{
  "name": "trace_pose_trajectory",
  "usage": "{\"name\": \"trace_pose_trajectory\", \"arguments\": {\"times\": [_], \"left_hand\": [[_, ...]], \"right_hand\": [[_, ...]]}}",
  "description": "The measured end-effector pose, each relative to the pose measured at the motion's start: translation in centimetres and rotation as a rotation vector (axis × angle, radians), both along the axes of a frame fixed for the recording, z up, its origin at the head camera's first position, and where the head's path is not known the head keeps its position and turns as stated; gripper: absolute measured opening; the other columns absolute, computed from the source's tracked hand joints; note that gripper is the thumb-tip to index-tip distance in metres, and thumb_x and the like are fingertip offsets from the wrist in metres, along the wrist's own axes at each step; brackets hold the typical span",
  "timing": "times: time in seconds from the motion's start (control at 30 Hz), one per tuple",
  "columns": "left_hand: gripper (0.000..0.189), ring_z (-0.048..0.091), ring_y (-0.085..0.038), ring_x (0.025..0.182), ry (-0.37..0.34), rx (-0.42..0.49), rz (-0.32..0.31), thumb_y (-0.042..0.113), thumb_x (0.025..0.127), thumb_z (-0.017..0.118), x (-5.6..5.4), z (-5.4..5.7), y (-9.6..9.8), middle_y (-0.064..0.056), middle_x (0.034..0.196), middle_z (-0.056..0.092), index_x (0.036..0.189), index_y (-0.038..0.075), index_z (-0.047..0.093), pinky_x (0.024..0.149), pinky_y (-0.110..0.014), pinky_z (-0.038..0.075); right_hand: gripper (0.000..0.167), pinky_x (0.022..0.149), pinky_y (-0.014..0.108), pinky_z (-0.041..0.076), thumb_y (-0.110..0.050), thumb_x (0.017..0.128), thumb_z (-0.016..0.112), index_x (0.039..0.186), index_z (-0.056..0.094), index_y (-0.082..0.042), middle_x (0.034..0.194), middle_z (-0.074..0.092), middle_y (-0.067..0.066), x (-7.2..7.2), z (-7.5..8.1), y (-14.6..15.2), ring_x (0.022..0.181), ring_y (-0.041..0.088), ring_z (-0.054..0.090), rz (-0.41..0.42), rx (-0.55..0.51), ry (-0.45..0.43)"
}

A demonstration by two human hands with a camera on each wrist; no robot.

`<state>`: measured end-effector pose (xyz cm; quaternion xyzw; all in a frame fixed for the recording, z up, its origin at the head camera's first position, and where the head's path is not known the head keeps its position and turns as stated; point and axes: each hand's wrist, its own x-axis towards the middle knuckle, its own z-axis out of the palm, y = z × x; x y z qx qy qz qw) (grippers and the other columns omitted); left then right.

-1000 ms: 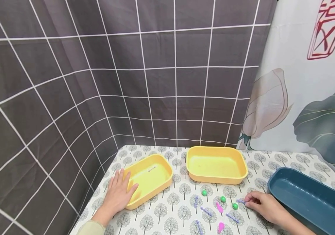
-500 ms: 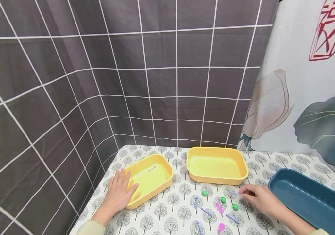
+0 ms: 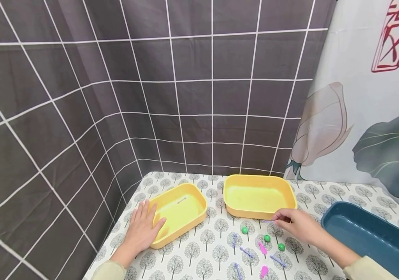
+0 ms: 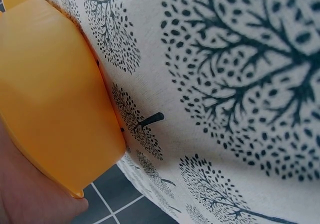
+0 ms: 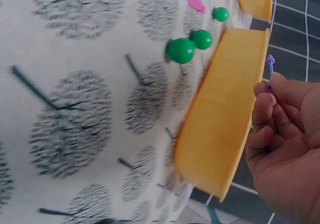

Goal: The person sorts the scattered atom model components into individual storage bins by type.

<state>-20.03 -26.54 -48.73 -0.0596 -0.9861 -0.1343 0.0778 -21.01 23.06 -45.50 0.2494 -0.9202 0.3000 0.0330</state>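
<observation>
My right hand (image 3: 299,225) pinches a small purple stick with a knobbed end (image 5: 270,62) between thumb and fingertip, at the front edge of the farther yellow tray (image 3: 259,214). My left hand (image 3: 141,228) lies with fingers spread over the left rim of the nearer yellow tray (image 3: 185,229), in which a thin pale stick (image 3: 181,200) lies. The left wrist view shows that tray's outer wall (image 4: 60,99). Below my right hand on the cloth are green beads (image 3: 267,238), several purple sticks (image 3: 246,252) and pink pieces (image 3: 262,247).
A deep blue tray (image 3: 371,229) stands on the right, beside my right forearm. The table cloth (image 3: 185,268) has a tree print. A dark gridded curtain (image 3: 192,97) hangs behind and to the left, and a white printed curtain (image 3: 346,58) at the right.
My right hand has lifted the purple stick off the cloth beside the beads and moved left and away, up to the farther yellow tray. My left hand has stayed on its tray.
</observation>
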Motion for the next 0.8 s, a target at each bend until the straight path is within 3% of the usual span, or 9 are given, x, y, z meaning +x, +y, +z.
{"name": "trace_pose_trajectory", "arguments": {"times": [0.5, 0.8], "left_hand": [[0.075, 0.011, -0.047, 0.152, 0.016, -0.003, -0.002, 0.056, 0.104, 0.043, 0.0, -0.1, -0.2, -0.028, 0.164, 0.017, 0.154, 0.001, 0.038, 0.122, -0.063, 0.011], [0.075, 0.01, -0.047, 0.153, 0.011, 0.002, -0.003, 0.055, 0.104, 0.043, 0.0, -0.2, -0.1, -0.028, 0.164, 0.016, 0.155, 0.001, 0.037, 0.122, -0.063, 0.01]], "right_hand": [[0.009, 0.064, 0.021, 0.051, -0.018, 0.095, 0.07, 0.093, 0.072, -0.009, 0.08, 0.066, -0.011, -2.5, 1.8, -4.2, 0.071, -0.004, 0.052, 0.075, -0.023, -0.003], [0.007, 0.067, 0.022, 0.052, -0.018, 0.095, 0.071, 0.09, 0.071, -0.014, 0.082, 0.065, -0.015, -4.0, 2.1, -6.9, 0.073, -0.002, 0.054, 0.108, -0.042, 0.034]]}}
